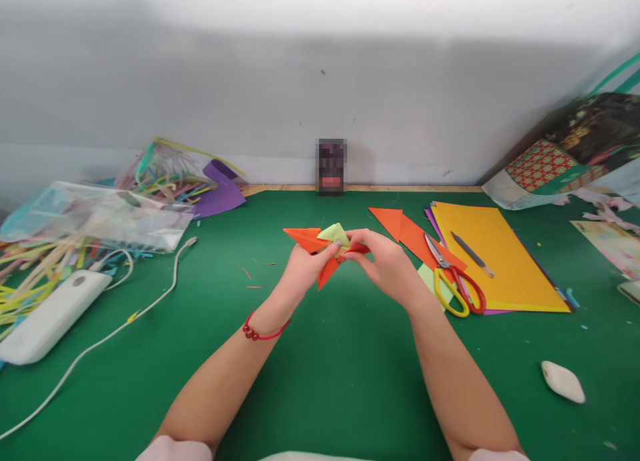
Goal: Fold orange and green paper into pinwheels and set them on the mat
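Note:
Both my hands meet above the middle of the green mat [330,367] and pinch a folded paper piece [306,239] made of orange triangles with a pale green part on top. My left hand [303,269], with a red bead bracelet on its wrist, grips the piece from the left and below. My right hand [383,261] closes on its right end. The piece is held just above the mat.
Scissors with yellow and red handles [453,281] lie on orange paper pieces [400,227] beside a stack of yellow sheets [493,257] bearing a grey pen [473,254]. A white power bank [50,317] with cable, a clear bag [100,214], paper strips and a white eraser [563,381] lie around.

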{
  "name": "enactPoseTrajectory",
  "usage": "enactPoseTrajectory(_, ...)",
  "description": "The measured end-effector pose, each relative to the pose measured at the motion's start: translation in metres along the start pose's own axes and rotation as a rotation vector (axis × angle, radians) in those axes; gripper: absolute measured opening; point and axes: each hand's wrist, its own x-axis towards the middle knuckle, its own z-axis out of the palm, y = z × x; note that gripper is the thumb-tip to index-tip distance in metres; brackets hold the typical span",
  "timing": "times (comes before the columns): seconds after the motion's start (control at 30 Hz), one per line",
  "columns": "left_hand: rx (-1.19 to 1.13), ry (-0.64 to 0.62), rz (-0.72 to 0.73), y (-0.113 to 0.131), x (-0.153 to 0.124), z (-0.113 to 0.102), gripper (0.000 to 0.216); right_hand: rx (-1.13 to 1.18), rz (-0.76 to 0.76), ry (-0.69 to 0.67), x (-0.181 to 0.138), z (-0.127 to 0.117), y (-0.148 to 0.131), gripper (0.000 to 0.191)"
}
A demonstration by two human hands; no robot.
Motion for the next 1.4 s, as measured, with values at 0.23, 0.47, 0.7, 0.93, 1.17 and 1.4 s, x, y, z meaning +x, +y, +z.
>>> enactPoseTrajectory(0.23, -0.087, 0.009, -0.037, -0.004, 0.004, 0.0, 0.022, -0.126, -0.078, -0.015, 0.001, 0.002, 0.0, 0.009)
enactPoseTrajectory(0.47, -0.148, 0.042, -0.055, -0.008, 0.006, 0.0, 0.026, -0.048, -0.062, -0.02, 0.001, 0.003, -0.002, 0.008)
enactPoseTrajectory(0.7, -0.264, 0.013, -0.058, -0.01, 0.007, 0.001, 0.027, 0.083, 0.109, 0.045, 0.002, 0.013, -0.007, 0.007)
enactPoseTrajectory(0.93, -0.326, 0.04, -0.065, -0.007, 0.005, 0.004, 0.03, 0.078, 0.182, 0.124, 0.002, 0.025, -0.008, 0.009)
enactPoseTrajectory(1.17, -0.366, 0.045, -0.083, -0.01, 0.007, 0.003, 0.029, 0.031, 0.197, 0.184, 0.002, 0.031, -0.01, 0.008)
enactPoseTrajectory(1.4, -0.383, 0.066, -0.07, -0.009, 0.006, 0.004, 0.032, -0.085, 0.147, 0.275, 0.002, 0.037, -0.007, 0.008)
